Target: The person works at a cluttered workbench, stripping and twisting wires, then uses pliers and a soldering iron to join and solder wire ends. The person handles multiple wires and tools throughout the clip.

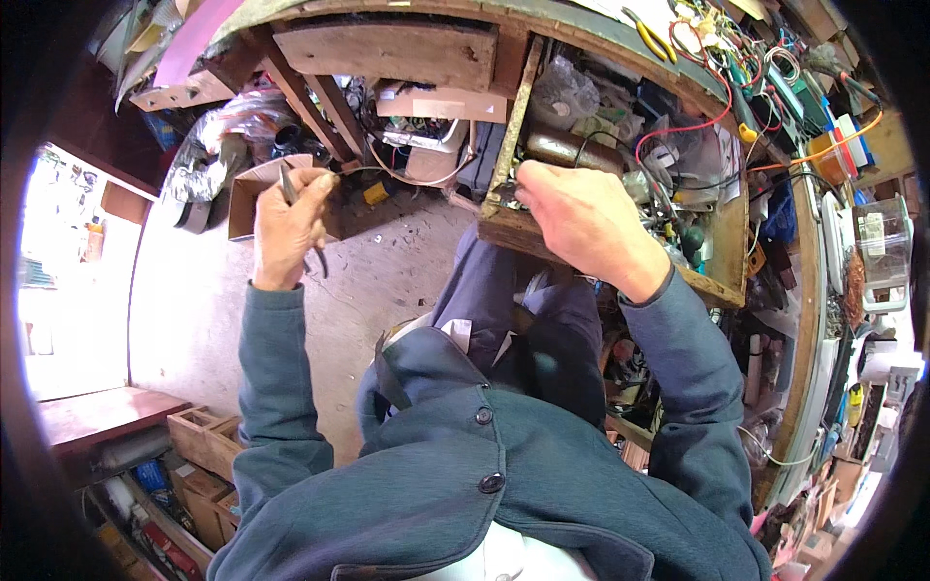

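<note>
To do this step well, I think the person should be going slowly, keeping the tool's ends away from the other hand, and watching the red wire so nothing is catching. The left hand is holding a thin dark tool, with its fingers bending round it. The tool is sticking out past the hand, above the floor and near a cardboard box. The right hand is curling at the front corner of the open wooden drawer. Its fingertips are hiding, so I cannot tell if it is pinching something or just touching wood. The drawer is holding a clear bag and lots of bits.
</note>
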{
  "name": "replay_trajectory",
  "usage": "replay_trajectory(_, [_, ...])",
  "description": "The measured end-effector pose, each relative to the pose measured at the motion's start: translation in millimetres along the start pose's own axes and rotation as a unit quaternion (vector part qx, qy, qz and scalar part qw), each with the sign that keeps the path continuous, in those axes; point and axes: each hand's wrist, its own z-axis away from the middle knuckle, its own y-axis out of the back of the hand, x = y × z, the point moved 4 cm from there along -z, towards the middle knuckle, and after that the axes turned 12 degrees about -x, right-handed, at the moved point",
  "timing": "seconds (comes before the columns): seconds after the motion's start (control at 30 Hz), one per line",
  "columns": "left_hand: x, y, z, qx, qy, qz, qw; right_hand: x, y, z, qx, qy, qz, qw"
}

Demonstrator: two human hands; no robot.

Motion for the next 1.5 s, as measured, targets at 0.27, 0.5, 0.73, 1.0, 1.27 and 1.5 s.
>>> replay_trajectory(0.27, [24, -54, -9, -0.069, -0.005, 0.125, 0.990, 29, 14, 12, 0.083, -0.100, -0.065, 0.989])
replay_trajectory(0.5, [47, -96, -5, -0.168, -0.031, 0.072, 0.983, 78, -5, 14, -0.053, -0.202, 0.098, 0.973])
replay_trajectory(0.73, [74, -109, 5, -0.192, -0.106, -0.107, 0.970, 43, 12, 4, 0.009, -0.151, 0.120, 0.981])
replay_trajectory(1.0, [114, -119, 30, -0.123, -0.280, -0.360, 0.882, -32, 45, -21, 0.110, 0.142, -0.247, 0.952])
replay_trajectory(1.27, [114, -114, 42, -0.048, -0.252, -0.320, 0.912, -39, 28, -26, 0.022, 0.057, -0.462, 0.885])
replay_trajectory(1.5, [117, -112, 50, -0.094, -0.161, -0.241, 0.952, -48, 15, -27, 0.088, 0.124, -0.528, 0.835])
